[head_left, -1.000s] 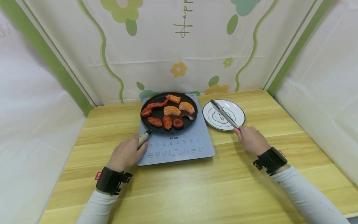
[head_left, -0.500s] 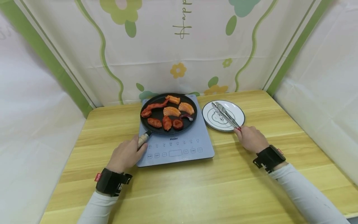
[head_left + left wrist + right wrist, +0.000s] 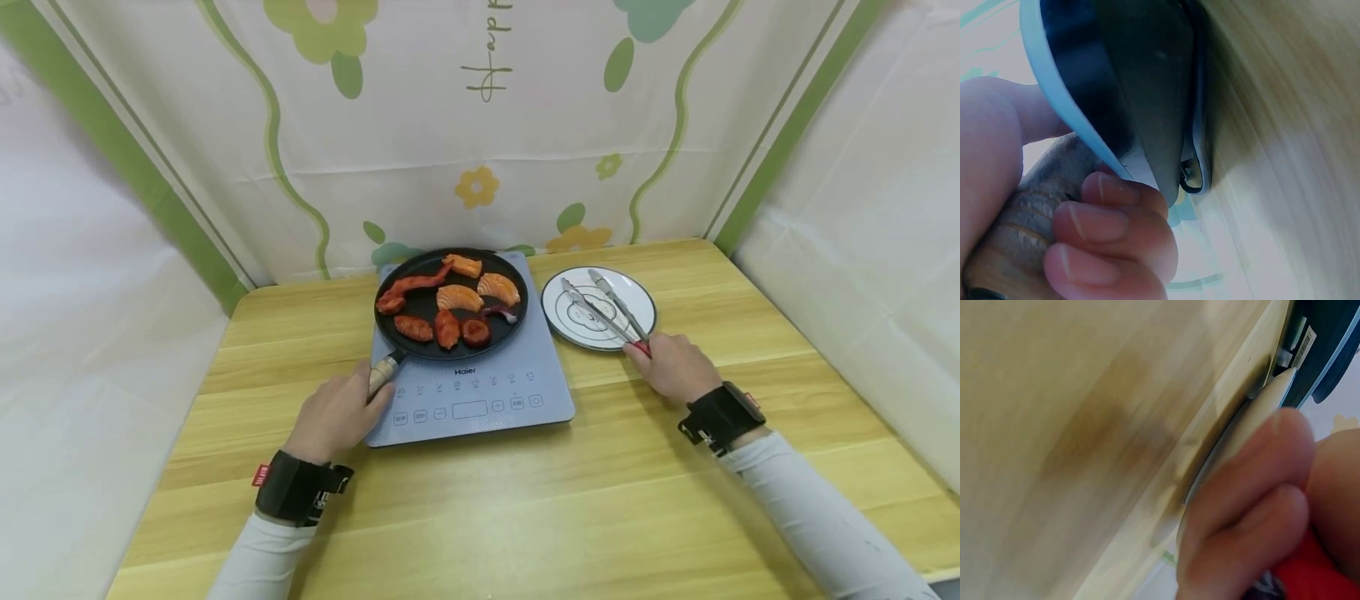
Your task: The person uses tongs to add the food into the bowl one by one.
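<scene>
My left hand grips the wooden handle of a black frying pan; in the left wrist view its fingers curl round that handle. Several food pieces lie in the pan, among them orange salmon slices, a long red strip and a round red piece. My right hand holds metal tongs by their red grip. The tongs' two arms are spread apart over a white plate with a dark rim.
Under the pan is a grey-blue Haier induction cooker with touch controls along its front. The plate stands close to its right side on the wooden table. A flower-patterned curtain hangs right behind, with white cloth walls at both sides.
The tongs' arms have spread from nearly together to wide apart over the plate. Both hands, the pan and the food have stayed in place.
</scene>
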